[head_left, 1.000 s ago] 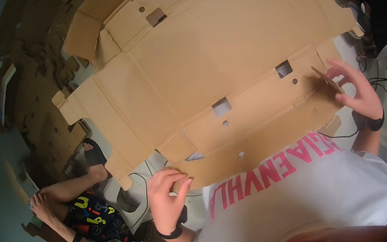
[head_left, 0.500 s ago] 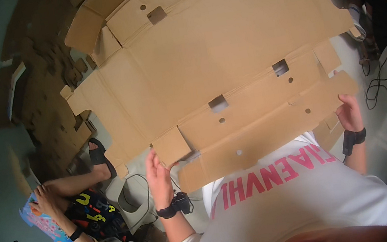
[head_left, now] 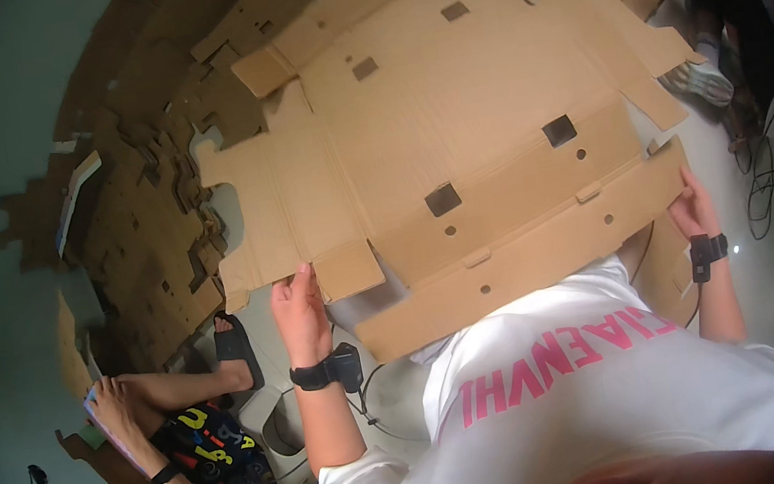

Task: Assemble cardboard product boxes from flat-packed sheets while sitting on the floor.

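A large flat cardboard box blank (head_left: 472, 76) spreads out in front of me. It has square cut-outs, small round holes, crease lines and notched flaps. My left hand (head_left: 299, 307) pinches its near left edge beside a small square flap, with the thumb on top. At the right end of the long near flap (head_left: 532, 260), my right hand (head_left: 692, 206) grips the edge; most of its fingers are hidden behind the board. That near flap reaches close to my shirt. Both wrists carry black strapped devices.
Brown cardboard pieces (head_left: 148, 270) lie in piles at the left and far side. A person in patterned shorts (head_left: 212, 447) sits at lower left near a white stool-like object (head_left: 284, 420). Another person's shoe (head_left: 704, 82) and black cables (head_left: 769, 171) are at the right.
The blank has tilted and its far part has come nearer, uncovering more cardboard piles behind it. My left hand has shifted slightly left. The seated person's colourful item has turned edge-on.
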Demonstrator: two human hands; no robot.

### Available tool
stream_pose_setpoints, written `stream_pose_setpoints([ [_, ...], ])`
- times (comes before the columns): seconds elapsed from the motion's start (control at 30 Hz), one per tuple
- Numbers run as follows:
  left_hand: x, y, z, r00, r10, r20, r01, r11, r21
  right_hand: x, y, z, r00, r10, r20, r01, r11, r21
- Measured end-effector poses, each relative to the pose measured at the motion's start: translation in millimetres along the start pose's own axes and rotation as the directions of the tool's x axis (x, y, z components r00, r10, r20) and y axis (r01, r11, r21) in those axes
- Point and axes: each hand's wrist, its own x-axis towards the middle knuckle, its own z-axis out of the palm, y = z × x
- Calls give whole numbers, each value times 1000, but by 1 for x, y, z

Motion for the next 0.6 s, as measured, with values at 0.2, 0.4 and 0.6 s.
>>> stream_pose_setpoints([
  [0.2, -10, -16, -7, 1000, 9, -7, -8, 994, 107, -39, -104, 69, 561, -827, -28, 507, 370, -778],
  [0.4, -22, -25, 6, 998, 18, -54, -16, 999, 28, -73, -156, 206, 731, -211, 649, 646, -91, -757],
  [0.6, -32, -25, 26, 977, 137, -165, -92, 962, 257, 13, -146, 178, 875, 478, 74, 94, -18, -995],
])
